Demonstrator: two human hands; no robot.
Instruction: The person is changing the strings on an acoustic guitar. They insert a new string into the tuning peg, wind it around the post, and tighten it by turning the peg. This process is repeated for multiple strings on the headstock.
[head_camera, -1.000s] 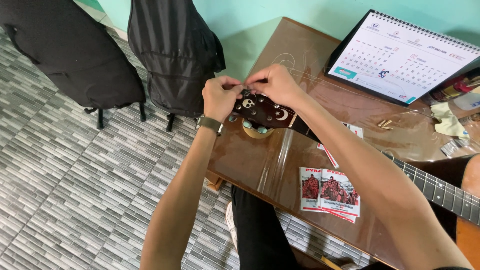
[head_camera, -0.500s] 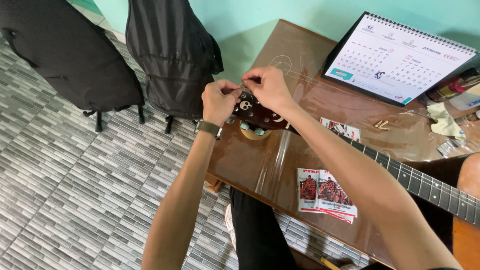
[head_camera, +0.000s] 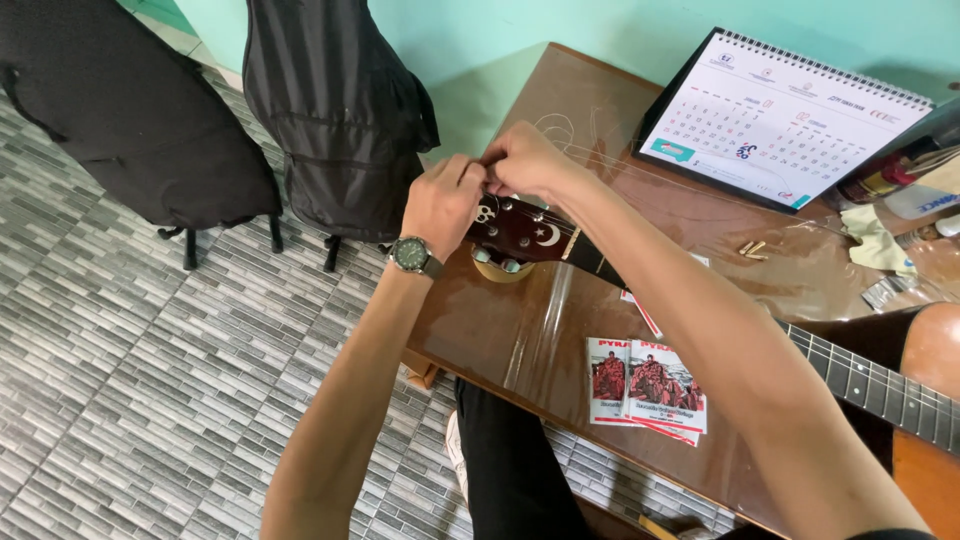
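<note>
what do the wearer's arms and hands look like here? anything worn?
Both forearms are bare, no sleeves in view and no gloves. The left hand has a wristwatch with a round dark green dial and a dark strap. The right hand shows no ring, band or watch. No markings visible on either arm.

Place: small guitar repair workshop or home workroom
Left of the hands: black guitar bags (head_camera: 340, 110) on grey tiled floor (head_camera: 130, 370)
Under them: brown tabletop (head_camera: 480, 330)
Right: desk calendar (head_camera: 775, 120), string packets (head_camera: 645, 385)

The dark wooden guitar headstock (head_camera: 520, 232) lay on the brown glossy surface (head_camera: 500, 330), a white spiral desk calendar (head_camera: 775, 120) behind it, 2 red printed paper packets (head_camera: 645, 385) nearer the person.
</note>
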